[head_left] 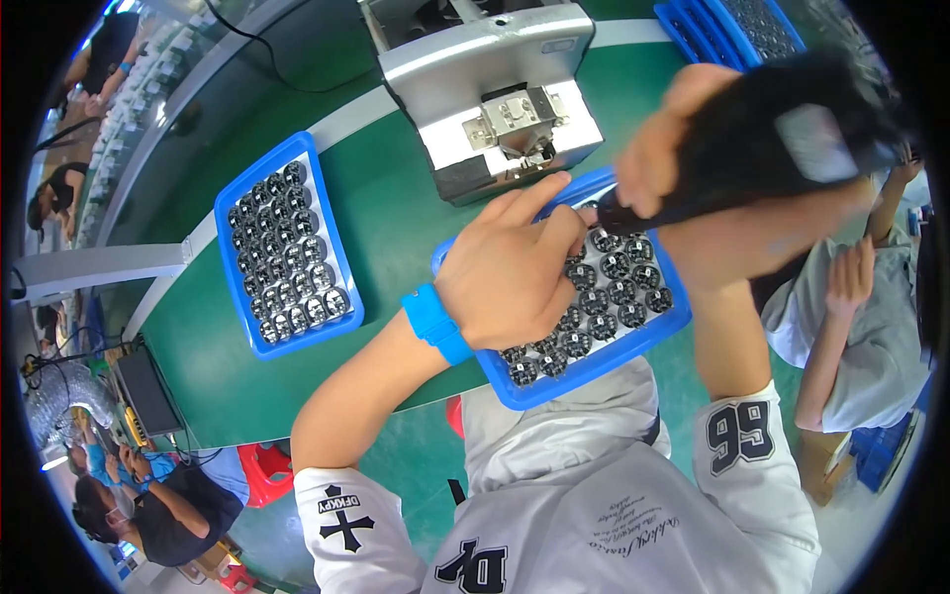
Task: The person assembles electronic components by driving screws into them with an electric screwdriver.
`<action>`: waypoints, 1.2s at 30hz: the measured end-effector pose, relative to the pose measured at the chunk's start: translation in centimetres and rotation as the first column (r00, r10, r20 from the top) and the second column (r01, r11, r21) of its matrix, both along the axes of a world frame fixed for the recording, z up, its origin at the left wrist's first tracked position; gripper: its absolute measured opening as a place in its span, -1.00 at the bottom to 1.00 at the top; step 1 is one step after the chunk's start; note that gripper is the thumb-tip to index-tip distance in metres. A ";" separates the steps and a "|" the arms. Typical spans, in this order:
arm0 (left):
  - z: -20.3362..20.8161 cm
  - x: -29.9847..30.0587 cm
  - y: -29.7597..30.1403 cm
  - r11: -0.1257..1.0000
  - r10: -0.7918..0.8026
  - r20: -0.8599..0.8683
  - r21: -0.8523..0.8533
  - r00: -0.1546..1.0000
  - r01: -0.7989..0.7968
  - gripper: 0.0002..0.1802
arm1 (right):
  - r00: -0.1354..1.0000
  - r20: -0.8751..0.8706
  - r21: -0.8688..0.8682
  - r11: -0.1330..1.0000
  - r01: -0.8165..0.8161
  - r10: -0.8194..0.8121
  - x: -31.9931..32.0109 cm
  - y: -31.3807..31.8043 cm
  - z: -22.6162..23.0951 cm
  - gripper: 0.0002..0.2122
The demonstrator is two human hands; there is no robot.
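Observation:
My right hand (648,163) is wrapped round a black electric screwdriver (762,148), smeared by motion. Its narrow tip points down-left over a blue tray (529,393) directly in front of me. In that tray stand rows of small round dark parts (621,291) with shiny metal details. My left hand (510,262), with a blue band at the wrist, lies over the tray's left half. Its fingers are curled together close to the screwdriver's tip, one finger stretched forward. What they pinch is hidden beneath them.
A second blue tray (346,322) of similar round parts lies to the left on the green table (396,381). Beyond my hands stands a silver bench machine (485,59) with a metal block at its front. More blue trays (693,35) sit far right. Other people work on both sides.

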State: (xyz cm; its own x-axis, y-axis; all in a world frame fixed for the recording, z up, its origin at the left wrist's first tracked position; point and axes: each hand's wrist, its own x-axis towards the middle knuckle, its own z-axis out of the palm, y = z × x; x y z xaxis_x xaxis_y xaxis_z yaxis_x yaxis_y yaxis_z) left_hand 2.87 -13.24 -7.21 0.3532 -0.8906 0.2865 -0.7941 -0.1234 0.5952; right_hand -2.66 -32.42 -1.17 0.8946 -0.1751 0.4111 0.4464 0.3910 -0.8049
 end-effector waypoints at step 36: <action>-0.7 0.0 0.1 0.998 -0.021 0.014 -0.056 1.000 0.022 -0.45 | 0.982 0.185 -0.030 0.999 0.043 -0.037 12.8 3.6 7.0 -0.24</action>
State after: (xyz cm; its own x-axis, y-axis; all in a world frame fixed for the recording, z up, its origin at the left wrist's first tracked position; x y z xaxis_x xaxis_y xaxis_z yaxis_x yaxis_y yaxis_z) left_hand 2.92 -13.10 -7.88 0.3297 -0.8806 0.3404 -0.8042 -0.0731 0.5898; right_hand 10.11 -28.83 5.87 0.7954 -0.1922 0.5748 0.6031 0.3440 -0.7196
